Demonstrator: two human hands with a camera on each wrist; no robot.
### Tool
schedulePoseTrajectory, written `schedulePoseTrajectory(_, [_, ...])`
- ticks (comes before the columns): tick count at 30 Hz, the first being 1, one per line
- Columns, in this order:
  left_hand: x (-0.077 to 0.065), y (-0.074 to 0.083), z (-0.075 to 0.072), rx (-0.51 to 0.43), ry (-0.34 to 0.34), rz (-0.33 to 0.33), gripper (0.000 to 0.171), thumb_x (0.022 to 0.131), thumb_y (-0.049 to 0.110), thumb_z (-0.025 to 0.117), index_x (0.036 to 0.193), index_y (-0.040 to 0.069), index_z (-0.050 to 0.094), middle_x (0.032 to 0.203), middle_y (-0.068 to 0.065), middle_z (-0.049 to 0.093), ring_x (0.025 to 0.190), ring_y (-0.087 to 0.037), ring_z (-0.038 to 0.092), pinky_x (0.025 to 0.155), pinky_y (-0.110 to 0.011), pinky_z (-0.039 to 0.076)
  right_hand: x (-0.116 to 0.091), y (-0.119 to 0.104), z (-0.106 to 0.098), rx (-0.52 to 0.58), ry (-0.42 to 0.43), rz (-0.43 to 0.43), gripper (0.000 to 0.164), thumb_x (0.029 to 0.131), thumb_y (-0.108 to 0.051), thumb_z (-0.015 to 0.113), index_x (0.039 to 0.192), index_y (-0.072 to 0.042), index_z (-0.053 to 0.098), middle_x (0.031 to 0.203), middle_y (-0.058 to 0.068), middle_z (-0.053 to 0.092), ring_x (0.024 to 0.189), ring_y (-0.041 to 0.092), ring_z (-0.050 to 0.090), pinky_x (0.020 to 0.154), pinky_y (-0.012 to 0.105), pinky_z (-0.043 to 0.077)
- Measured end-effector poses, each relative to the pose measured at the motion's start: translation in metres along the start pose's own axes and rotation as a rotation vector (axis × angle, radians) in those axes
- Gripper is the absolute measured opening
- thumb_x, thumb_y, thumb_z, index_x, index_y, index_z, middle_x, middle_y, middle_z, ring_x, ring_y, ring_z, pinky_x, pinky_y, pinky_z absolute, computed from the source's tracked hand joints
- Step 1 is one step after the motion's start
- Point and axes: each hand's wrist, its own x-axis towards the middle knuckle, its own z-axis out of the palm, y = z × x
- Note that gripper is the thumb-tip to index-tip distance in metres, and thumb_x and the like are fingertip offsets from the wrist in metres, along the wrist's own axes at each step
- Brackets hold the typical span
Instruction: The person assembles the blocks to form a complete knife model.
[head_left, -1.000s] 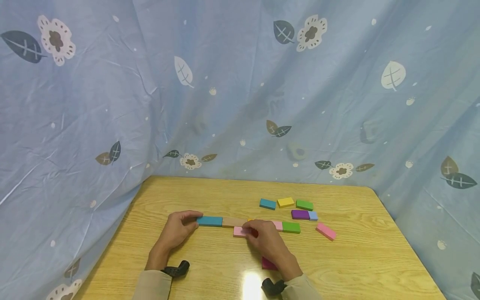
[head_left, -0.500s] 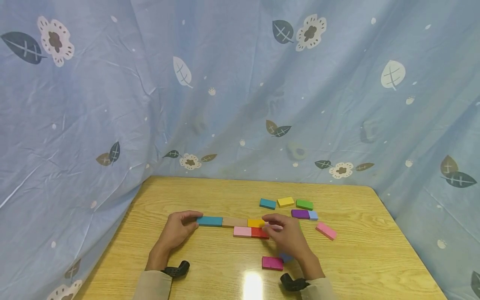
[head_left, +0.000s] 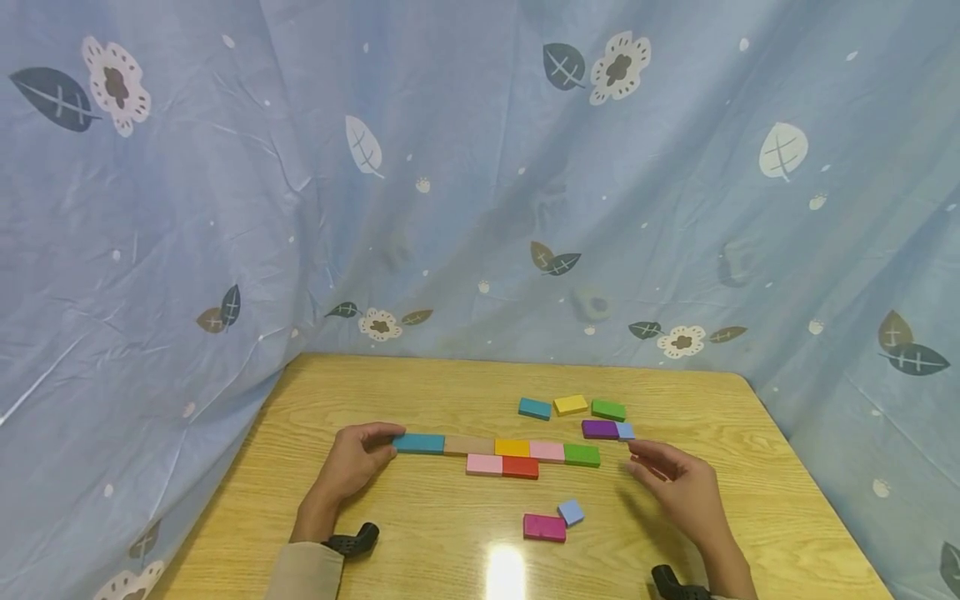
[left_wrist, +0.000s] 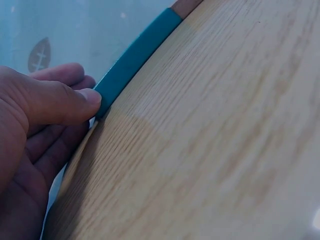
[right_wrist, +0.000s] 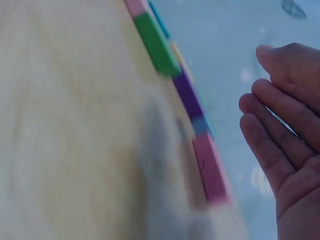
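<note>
My left hand (head_left: 358, 460) pinches the left end of a long blue block (head_left: 420, 443) between thumb and fingers; in the left wrist view the thumb lies over the block's end (left_wrist: 131, 61). That block starts a row running right through a tan block (head_left: 469, 446), an orange block (head_left: 512, 448), a light pink block (head_left: 547, 452) and a green block (head_left: 582, 455). Below it, another light pink block (head_left: 484, 465) touches a red block (head_left: 520, 467). My right hand (head_left: 678, 487), holding nothing, hovers right of the row with relaxed fingers. A darker pink block (right_wrist: 212, 169) shows in the right wrist view; the hand hides it from the head view.
Behind the row lie a short blue block (head_left: 535, 408), a yellow block (head_left: 571, 405), another green block (head_left: 608, 410) and a purple block (head_left: 600, 429) against a small light blue block (head_left: 626, 431). Nearer are a magenta block (head_left: 544, 527) and a light blue square (head_left: 571, 512). A curtain (head_left: 450, 167) hangs behind.
My right hand has moved right, away from the red block and along the row, uncovering the light pink and green blocks and the light blue square. The left hand has stayed put.
</note>
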Motion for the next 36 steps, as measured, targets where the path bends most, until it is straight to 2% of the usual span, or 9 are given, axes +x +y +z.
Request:
schedulePoseTrajectory(6, [0.000,0.001,0.000,-0.009,-0.003,0.006,0.036,0.098,-0.003,0.077,0.128,0.015,0.082,0.131,-0.006,0.080,0.126,-0.027,0.074,0.103,-0.031,0.059,-0.014,0.015,-0.023,-0.076,0.086,0.102,0.032,0.098,-0.018,0.085,0.127,-0.005,0.081,0.122,0.014,0.082,0.103,-0.006,0.076,0.087,0.008,0.057])
schedulePoseTrajectory(11, [0.000,0.002,0.000,-0.001,0.000,0.008,0.036,0.098,-0.003,0.077,0.128,0.015,0.082,0.131,-0.006,0.080,0.126,-0.027,0.074,0.103,-0.029,0.059,-0.018,0.023,-0.032,-0.062,0.142,0.188,0.037,0.098,-0.020,0.086,0.130,-0.003,0.079,0.121,0.002,0.083,0.100,-0.012,0.073,0.081,0.010,0.059])
schedulePoseTrajectory(14, [0.000,0.002,0.000,-0.001,0.003,0.003,0.036,0.097,-0.003,0.078,0.128,0.016,0.082,0.131,-0.005,0.080,0.126,-0.026,0.074,0.103,-0.028,0.059,-0.017,0.029,-0.033,-0.035,0.152,0.215,0.041,0.097,-0.020,0.087,0.133,-0.002,0.077,0.122,-0.001,0.083,0.100,-0.012,0.073,0.082,0.012,0.060])
schedulePoseTrajectory(21, [0.000,0.002,0.001,-0.006,0.002,-0.005,0.036,0.097,-0.003,0.078,0.127,0.016,0.082,0.131,-0.004,0.080,0.126,-0.026,0.074,0.103,-0.029,0.059,-0.014,0.040,-0.029,-0.041,0.153,0.242,0.044,0.096,-0.021,0.088,0.134,-0.001,0.076,0.127,0.013,0.081,0.099,-0.014,0.072,0.082,0.011,0.060])
schedulePoseTrajectory(25, [-0.001,0.003,0.001,-0.008,-0.004,-0.005,0.036,0.098,-0.003,0.077,0.127,0.016,0.082,0.132,-0.005,0.079,0.127,-0.026,0.074,0.104,-0.030,0.058,-0.015,0.043,-0.027,-0.073,0.151,0.238,0.040,0.096,-0.015,0.088,0.131,0.000,0.077,0.127,0.021,0.079,0.098,-0.015,0.071,0.082,0.009,0.058])
schedulePoseTrajectory(29, [-0.001,0.003,0.000,-0.007,0.001,-0.002,0.036,0.098,-0.004,0.077,0.128,0.016,0.082,0.132,-0.005,0.079,0.128,-0.027,0.073,0.105,-0.030,0.058,-0.014,0.046,-0.025,-0.108,0.153,0.217,0.036,0.095,-0.010,0.088,0.128,-0.001,0.079,0.127,0.022,0.079,0.098,-0.016,0.070,0.082,0.007,0.057])
schedulePoseTrajectory(36, [-0.001,0.002,0.000,0.001,0.001,0.002,0.036,0.098,-0.004,0.077,0.128,0.016,0.082,0.132,-0.005,0.079,0.128,-0.027,0.074,0.104,-0.029,0.059,-0.013,0.050,-0.024,-0.172,0.148,0.195,0.033,0.096,-0.013,0.087,0.127,-0.005,0.081,0.126,0.019,0.080,0.098,-0.020,0.066,0.081,0.004,0.054])
